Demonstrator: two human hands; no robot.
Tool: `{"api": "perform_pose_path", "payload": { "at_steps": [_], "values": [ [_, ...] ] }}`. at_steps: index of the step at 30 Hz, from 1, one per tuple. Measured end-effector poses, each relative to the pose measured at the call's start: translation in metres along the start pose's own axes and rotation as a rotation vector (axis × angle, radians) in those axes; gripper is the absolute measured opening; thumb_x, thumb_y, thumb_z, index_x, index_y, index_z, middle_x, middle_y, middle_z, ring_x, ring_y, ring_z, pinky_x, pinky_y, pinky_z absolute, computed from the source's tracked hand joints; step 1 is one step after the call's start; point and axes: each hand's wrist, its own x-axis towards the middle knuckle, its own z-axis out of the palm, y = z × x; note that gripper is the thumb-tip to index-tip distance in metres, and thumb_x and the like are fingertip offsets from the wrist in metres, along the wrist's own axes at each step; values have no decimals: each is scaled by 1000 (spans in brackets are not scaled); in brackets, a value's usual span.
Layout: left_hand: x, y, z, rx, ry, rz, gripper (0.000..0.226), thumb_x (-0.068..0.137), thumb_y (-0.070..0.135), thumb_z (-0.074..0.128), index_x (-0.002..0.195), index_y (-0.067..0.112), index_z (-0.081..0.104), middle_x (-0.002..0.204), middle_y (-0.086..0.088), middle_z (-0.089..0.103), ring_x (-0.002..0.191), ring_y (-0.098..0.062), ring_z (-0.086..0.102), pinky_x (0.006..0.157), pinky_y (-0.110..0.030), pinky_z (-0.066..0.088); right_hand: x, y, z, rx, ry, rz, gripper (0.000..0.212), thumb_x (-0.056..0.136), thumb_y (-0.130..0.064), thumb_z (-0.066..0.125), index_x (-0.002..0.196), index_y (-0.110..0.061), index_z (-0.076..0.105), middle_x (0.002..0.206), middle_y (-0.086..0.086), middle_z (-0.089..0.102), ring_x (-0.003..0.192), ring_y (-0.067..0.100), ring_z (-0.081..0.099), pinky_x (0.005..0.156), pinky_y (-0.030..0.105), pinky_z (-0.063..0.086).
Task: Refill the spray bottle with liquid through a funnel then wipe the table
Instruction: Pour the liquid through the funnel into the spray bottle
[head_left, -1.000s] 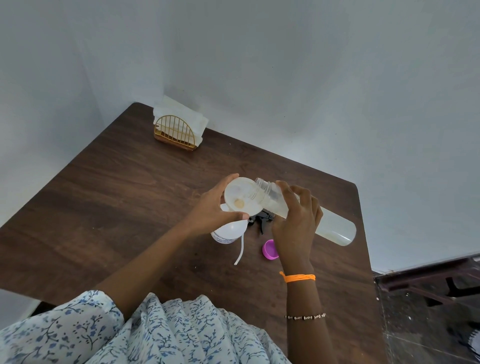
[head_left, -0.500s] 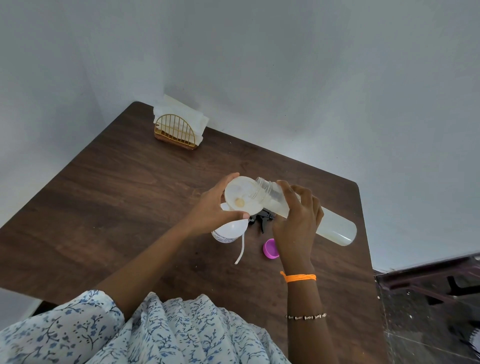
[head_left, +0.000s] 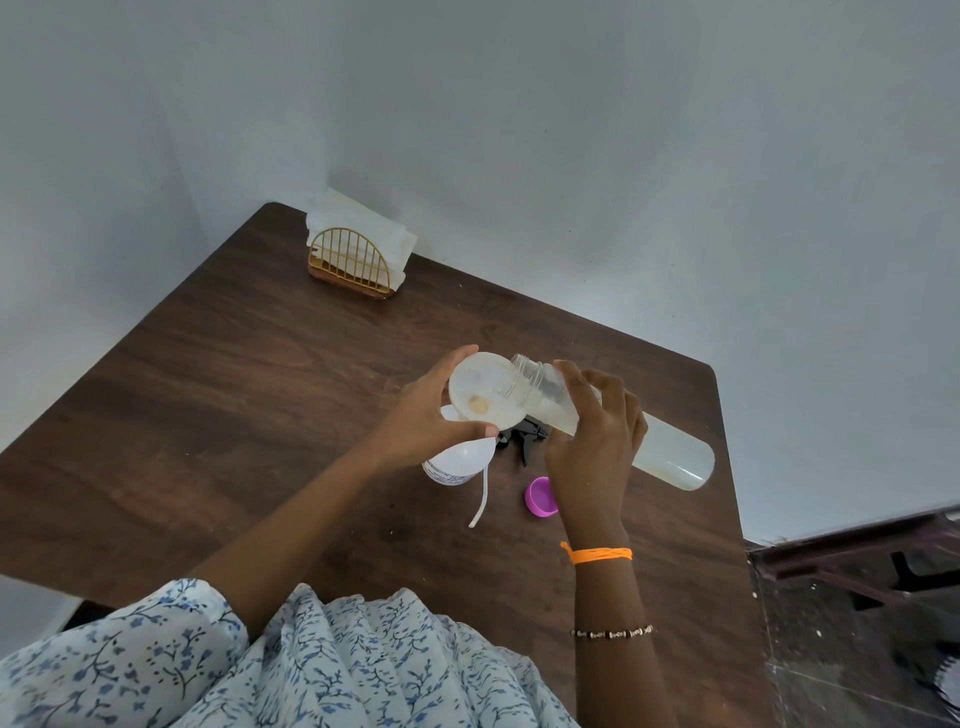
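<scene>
A white spray bottle (head_left: 457, 463) stands uncapped on the dark wooden table (head_left: 234, 415). A translucent funnel (head_left: 480, 387) sits over its neck, and my left hand (head_left: 415, 421) grips the funnel's rim between thumb and fingers. My right hand (head_left: 597, 441) holds a long translucent refill bottle (head_left: 670, 457) near its neck, tilted almost flat with its open mouth over the funnel. Pale liquid lies along the refill bottle's lower side. The black spray trigger head (head_left: 522, 436) lies on the table behind the hands, with its white dip tube (head_left: 480, 499) trailing toward me. A pink cap (head_left: 540, 496) lies beside my right wrist.
A gold wire napkin holder (head_left: 350, 262) with white napkins stands at the table's far left corner, against the walls. The table's right edge runs close to the refill bottle's base. Dark furniture (head_left: 857, 561) stands low on the right.
</scene>
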Motion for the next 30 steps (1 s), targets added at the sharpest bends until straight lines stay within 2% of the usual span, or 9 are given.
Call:
{"api": "perform_pose_path", "payload": {
  "at_steps": [5,8,17,23,30],
  "values": [
    [0,0,0,5,2,5,89,71,26,79,142,30,26,136,10,42,121,-7,40,97,-27,39,0,0,0,-5,7,-2,71,60,13,65,121,-23,58,116,7,57,113,28,47,96,30,22],
    [0,0,0,-11,-2,5,88,70,26,79,141,31,27,137,9,43,119,-5,41,94,-24,38,0,-1,0,2,1,-1,71,60,14,65,121,-22,59,117,8,57,113,29,47,98,34,25],
    [0,-1,-1,-5,-5,5,90,70,28,79,142,31,26,141,6,41,121,-7,41,98,-27,39,1,-1,1,-19,10,-3,71,60,14,66,120,-23,59,117,7,58,112,29,48,96,32,25],
    [1,-1,0,8,-3,5,90,70,28,79,143,30,25,142,7,41,119,-5,40,95,-25,37,0,-2,-1,-6,10,-6,70,59,14,65,120,-21,60,116,8,58,111,30,49,99,39,30],
    [0,-2,0,-4,-9,-4,90,71,27,79,143,29,25,143,6,39,122,-7,38,98,-27,38,1,0,1,-23,14,-10,70,60,13,69,119,-22,60,115,8,58,110,29,49,95,31,23]
  ]
}}
